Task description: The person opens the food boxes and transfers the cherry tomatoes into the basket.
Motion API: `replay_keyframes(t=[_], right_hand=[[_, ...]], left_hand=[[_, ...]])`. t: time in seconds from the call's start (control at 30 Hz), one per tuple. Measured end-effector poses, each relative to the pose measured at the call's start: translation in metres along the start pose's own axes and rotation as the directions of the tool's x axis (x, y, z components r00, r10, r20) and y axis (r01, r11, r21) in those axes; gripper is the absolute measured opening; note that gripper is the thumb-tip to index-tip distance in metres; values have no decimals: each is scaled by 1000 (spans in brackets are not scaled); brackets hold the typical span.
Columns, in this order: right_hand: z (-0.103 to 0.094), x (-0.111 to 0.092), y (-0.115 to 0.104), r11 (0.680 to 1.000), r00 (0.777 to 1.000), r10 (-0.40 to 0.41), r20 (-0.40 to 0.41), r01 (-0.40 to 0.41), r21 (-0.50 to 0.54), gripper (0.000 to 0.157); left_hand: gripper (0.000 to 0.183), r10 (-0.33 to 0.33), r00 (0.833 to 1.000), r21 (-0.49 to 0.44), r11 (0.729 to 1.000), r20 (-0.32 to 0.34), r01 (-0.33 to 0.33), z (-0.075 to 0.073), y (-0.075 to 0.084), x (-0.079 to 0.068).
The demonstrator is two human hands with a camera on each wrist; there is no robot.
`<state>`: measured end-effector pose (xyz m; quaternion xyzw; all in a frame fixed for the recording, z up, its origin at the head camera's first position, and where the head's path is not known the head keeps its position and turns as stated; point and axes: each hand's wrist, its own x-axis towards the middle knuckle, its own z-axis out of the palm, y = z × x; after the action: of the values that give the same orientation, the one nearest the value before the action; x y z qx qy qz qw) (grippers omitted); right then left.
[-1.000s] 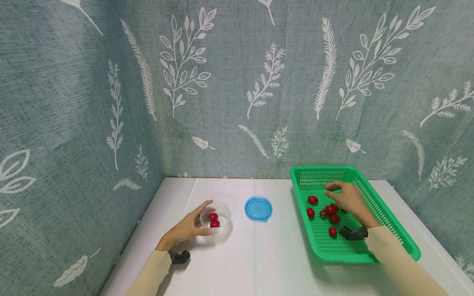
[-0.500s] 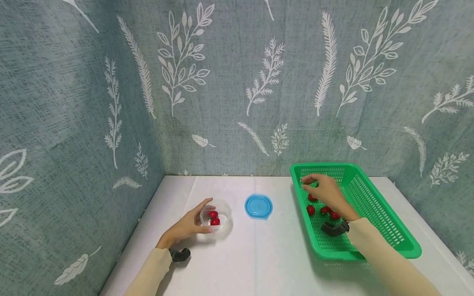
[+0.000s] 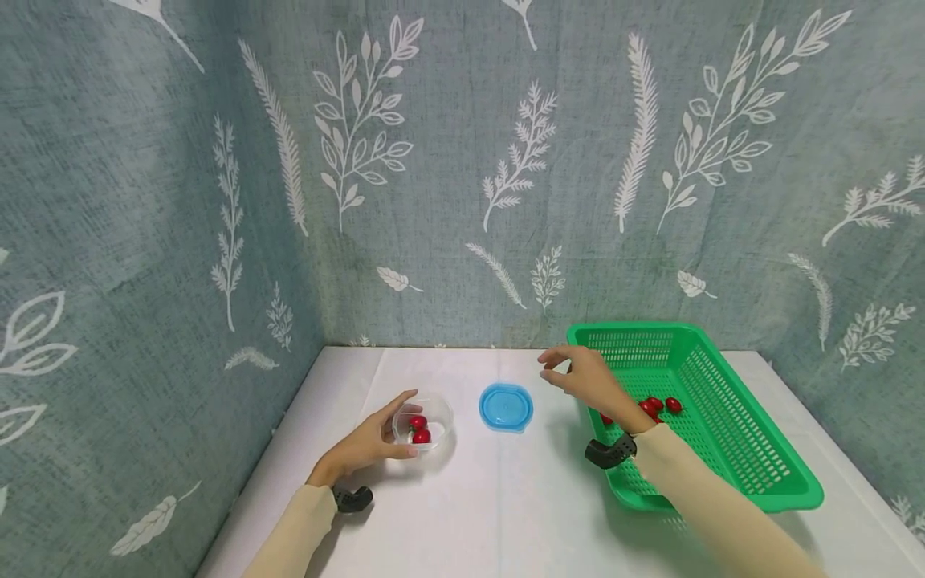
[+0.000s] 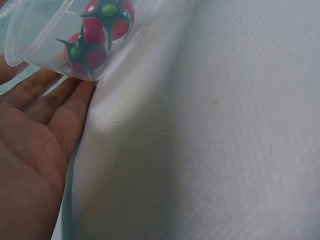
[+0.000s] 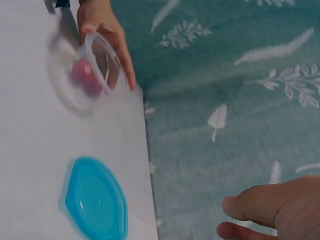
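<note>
My left hand (image 3: 364,440) holds a clear plastic tub (image 3: 442,413) on the white table, thumb on the near side and fingers on the far side. Inside lie two red cherry tomatoes (image 4: 82,52) with green star-shaped tops. My right hand (image 3: 587,379) hovers over the left rim of a green basket (image 3: 759,437), its thumb and forefinger bent toward each other. No tomato shows between those fingertips, and the inside of that hand is hidden. Several more cherry tomatoes (image 3: 674,405) lie in the basket, partly behind the right arm.
A blue lid (image 3: 506,408) lies flat on the white table (image 3: 499,514) between the tub and the basket. Patterned grey-green cloth (image 3: 448,201) rises behind the table and on both sides.
My right hand has moved left from above the basket's middle to its left rim, uncovering some tomatoes and covering others. The left hand and tub have stayed in place.
</note>
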<state>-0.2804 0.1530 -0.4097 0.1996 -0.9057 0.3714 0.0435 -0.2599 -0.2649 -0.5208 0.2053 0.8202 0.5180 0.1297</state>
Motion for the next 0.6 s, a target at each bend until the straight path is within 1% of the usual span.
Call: replay_keyframes(t=[0.2, 0.4, 0.6], right_hand=[[19, 5, -14, 999, 999, -39, 23, 39, 8, 19], [38, 9, -28, 998, 997, -62, 40, 62, 6, 18], [59, 15, -43, 994, 992, -111, 55, 111, 5, 16]], left_hand=[[103, 11, 1000, -4, 1000, 17, -10, 0, -2, 0], [102, 10, 1000, -1, 1000, 3, -10, 0, -1, 0], [103, 16, 1000, -9, 1000, 4, -16, 0, -1, 1]])
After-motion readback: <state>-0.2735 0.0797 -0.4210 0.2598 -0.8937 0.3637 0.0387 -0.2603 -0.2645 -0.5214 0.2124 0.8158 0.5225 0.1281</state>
